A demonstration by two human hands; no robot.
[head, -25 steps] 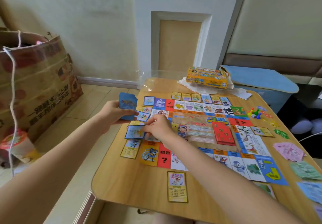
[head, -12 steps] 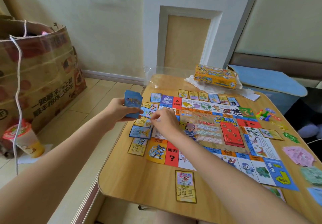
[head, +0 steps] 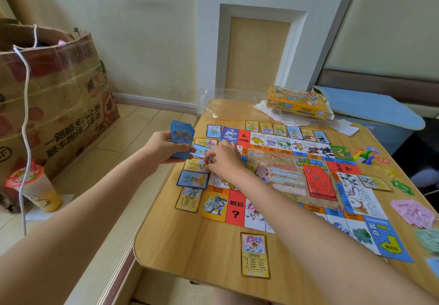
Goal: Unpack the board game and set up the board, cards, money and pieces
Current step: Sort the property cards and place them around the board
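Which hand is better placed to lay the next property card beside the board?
Right. The right hand is already down at the card row, while the left hand is occupied gripping the blue card deck.

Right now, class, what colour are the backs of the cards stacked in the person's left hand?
Blue, with a small multicoloured picture; the card stack in the left hand shows in the head view.

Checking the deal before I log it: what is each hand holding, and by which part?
The left hand grips the blue card deck by its lower end. The right hand pinches a yellow-bordered card lying beside the board.
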